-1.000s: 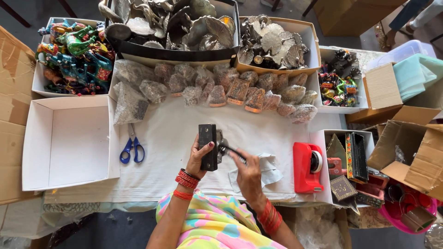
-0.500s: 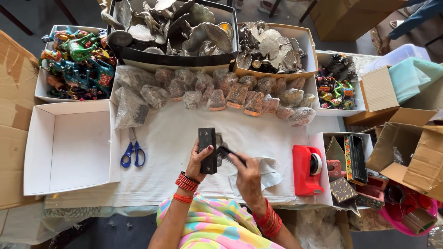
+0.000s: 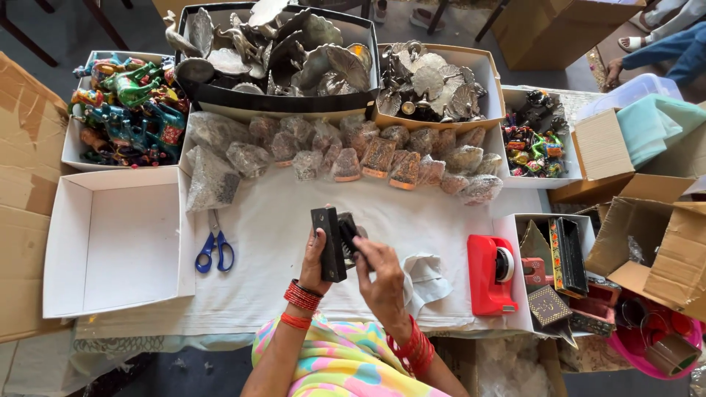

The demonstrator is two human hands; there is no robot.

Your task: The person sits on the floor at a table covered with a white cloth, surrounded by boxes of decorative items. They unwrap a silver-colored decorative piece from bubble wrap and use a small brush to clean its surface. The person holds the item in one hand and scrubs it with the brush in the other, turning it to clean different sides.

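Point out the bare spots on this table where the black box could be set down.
Bare cloth lies between the scissors and the left hand holding the black box, and below the row of wrapped pieces. The white box at left is empty. Crowded: around the red tape dispenser and the back trays.

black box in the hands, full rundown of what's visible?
The black box is small, flat and rectangular, matte dark, possibly painted wood or card. It stands on end, tilted slightly, above the white cloth near the table's middle. The left hand grips its lower part from the left; the right hand meets a dark part at its right side. Whether that part is a lid cannot be told.
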